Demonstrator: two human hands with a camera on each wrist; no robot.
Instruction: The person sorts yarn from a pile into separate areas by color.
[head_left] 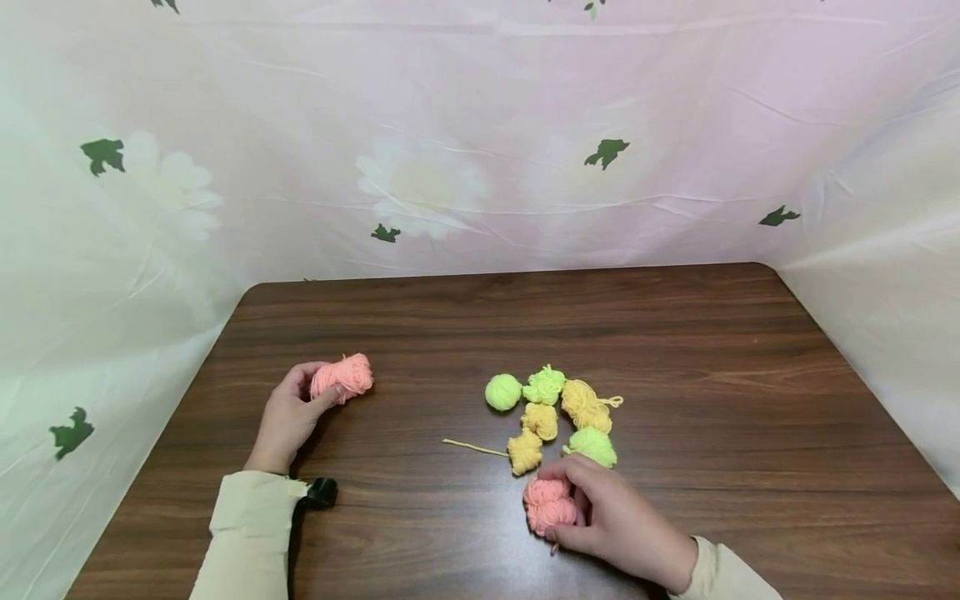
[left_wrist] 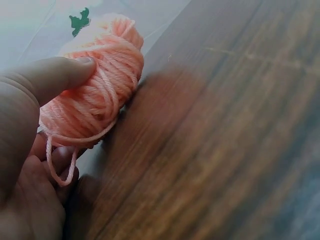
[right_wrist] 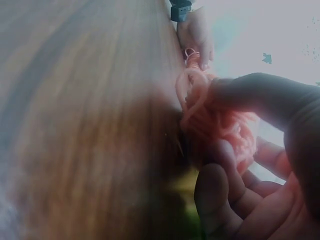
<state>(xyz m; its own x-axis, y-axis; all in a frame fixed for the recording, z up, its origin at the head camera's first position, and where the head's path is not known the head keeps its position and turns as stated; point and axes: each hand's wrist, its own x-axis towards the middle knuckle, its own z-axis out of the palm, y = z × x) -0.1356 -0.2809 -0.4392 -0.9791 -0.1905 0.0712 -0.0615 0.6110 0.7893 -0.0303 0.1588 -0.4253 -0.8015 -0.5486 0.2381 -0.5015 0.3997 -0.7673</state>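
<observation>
1. Pale cloth (head_left: 480,92), printed with white flowers and green leaf shapes, rises beyond the round green ball (head_left: 503,392).
2. The brown, wood-grained table (head_left: 750,375) lies under the ball.
3. The right hand (head_left: 615,517), nearer the person than the ball and to its right, pinches the right pink bundle (head_left: 549,504) between thumb and fingers.
4. The left hand (head_left: 288,412), left of the ball, grips the left pink bundle (head_left: 345,379), thumb on one side, fingers on the other.
5. That left bundle is a thick roll of wound yarn; its long axis runs sideways, the right end tipped slightly away from the person and pointing past the ball's far side. Whether it touches the table is unclear.
6. The right bundle has two soft lobes, one farther, one nearer.
7. Yellow bundles (head_left: 588,406) and two looser green bundles (head_left: 543,385) cluster right of the ball, which is smoother and rounder.
8. A pink loop (left_wrist: 61,167) dangles below the left bundle in the left wrist view; the head view hides it.
</observation>
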